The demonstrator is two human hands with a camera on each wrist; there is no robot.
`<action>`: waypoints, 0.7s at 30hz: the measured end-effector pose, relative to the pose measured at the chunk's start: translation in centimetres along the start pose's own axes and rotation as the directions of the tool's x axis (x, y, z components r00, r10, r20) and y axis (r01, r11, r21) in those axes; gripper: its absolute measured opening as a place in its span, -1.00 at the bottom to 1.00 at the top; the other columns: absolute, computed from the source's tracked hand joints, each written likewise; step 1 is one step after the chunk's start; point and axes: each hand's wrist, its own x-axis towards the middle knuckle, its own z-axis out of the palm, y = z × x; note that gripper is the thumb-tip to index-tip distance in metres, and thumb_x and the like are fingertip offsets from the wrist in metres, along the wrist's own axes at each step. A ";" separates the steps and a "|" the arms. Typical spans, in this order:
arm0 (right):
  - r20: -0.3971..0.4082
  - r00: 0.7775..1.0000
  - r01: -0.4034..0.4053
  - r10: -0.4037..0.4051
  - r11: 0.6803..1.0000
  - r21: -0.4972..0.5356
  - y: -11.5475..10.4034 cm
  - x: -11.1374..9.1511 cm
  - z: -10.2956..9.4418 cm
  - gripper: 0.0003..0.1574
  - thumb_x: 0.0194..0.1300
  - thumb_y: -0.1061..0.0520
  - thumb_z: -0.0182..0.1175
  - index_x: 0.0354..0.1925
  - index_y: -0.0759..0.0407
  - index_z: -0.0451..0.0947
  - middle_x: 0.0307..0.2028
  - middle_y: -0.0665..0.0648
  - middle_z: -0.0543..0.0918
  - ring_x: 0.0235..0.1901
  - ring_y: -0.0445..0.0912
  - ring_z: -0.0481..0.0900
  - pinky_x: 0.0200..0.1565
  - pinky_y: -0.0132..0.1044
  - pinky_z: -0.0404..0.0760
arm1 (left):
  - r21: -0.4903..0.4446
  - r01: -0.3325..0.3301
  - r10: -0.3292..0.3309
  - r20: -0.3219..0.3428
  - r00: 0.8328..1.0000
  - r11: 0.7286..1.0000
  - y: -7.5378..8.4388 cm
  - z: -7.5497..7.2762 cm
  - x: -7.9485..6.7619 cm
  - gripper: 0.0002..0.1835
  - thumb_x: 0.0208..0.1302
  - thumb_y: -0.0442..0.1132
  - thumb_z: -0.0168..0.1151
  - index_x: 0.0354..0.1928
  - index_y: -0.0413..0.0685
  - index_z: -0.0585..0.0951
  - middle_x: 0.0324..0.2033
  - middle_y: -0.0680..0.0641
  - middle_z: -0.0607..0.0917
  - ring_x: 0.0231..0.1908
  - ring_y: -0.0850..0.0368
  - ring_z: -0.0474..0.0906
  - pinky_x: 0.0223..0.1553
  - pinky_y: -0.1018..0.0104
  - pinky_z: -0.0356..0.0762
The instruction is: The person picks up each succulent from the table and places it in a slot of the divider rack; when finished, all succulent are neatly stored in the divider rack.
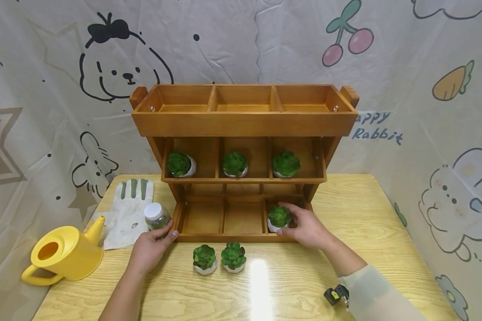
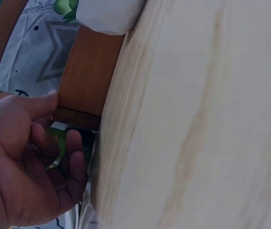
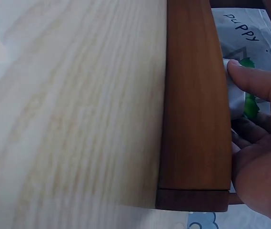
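The right hand (image 1: 308, 227) is pinching the potted plant (image 1: 279, 216) between thumb and fingers, some fingertips hiding; the left hand (image 1: 151, 247) is gripping the wooden shelf (image 1: 245, 125).

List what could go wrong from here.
The right hand holds a potted plant in the bottom right compartment of the shelf; an uneven release might tip it. The jar stands right beside the left hand, so a careless move could knock it over. If the shelf slid forward, it might bump the two front plants.
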 end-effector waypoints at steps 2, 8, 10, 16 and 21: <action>0.004 1.000 0.005 -0.005 1.000 -0.010 0.1 0.0 0.2 0.01 0.18 0.11 0.56 0.50 0.21 0.33 0.22 0.25 0.61 0.06 -0.01 0.67 -0.02 -0.17 0.68 | -0.003 0.000 0.000 0.000 1.000 1.000 0.0 0.0 0.0 -0.43 0.47 0.15 0.27 0.38 0.05 0.57 0.28 -0.30 0.58 0.33 -0.35 0.44 0.26 -0.30 0.44; 0.038 0.999 0.022 -0.021 1.000 -0.004 0.4 0.0 0.4 -0.05 0.23 0.13 0.51 0.48 0.24 0.34 0.18 0.25 0.63 0.07 0.02 0.68 0.03 -0.09 0.70 | -0.007 0.006 -0.006 0.004 1.000 1.000 0.0 0.0 -0.1 -0.42 0.47 0.17 0.27 0.39 0.05 0.57 0.28 -0.30 0.57 0.33 -0.35 0.44 0.26 -0.30 0.44; 0.054 0.998 0.015 -0.015 1.000 0.000 0.4 0.0 0.3 -0.07 0.25 0.12 0.49 0.48 0.25 0.34 0.16 0.25 0.64 0.08 0.04 0.68 0.05 -0.07 0.70 | -0.006 0.005 -0.005 0.006 1.000 1.000 0.0 0.0 -0.1 -0.42 0.47 0.17 0.26 0.39 0.05 0.57 0.29 -0.30 0.57 0.33 -0.35 0.44 0.27 -0.30 0.44; 0.076 0.997 0.006 -0.006 1.000 -0.002 0.5 0.1 0.2 -0.06 0.28 0.09 0.48 0.50 0.23 0.32 0.19 0.28 0.62 0.16 0.12 0.65 0.14 0.00 0.67 | -0.010 0.007 -0.007 0.013 1.000 1.000 0.1 -0.1 0.0 -0.41 0.47 0.17 0.26 0.40 0.07 0.56 0.30 -0.31 0.56 0.35 -0.36 0.42 0.29 -0.31 0.41; 0.082 0.997 0.003 -0.002 1.000 -0.017 0.4 0.1 0.0 -0.04 0.27 0.07 0.49 0.51 0.21 0.31 0.17 0.26 0.64 0.12 0.08 0.66 0.11 0.00 0.68 | -0.009 0.011 -0.011 0.015 1.000 1.000 0.1 -0.1 0.0 -0.42 0.47 0.16 0.27 0.40 0.08 0.56 0.31 -0.30 0.54 0.36 -0.36 0.40 0.30 -0.31 0.39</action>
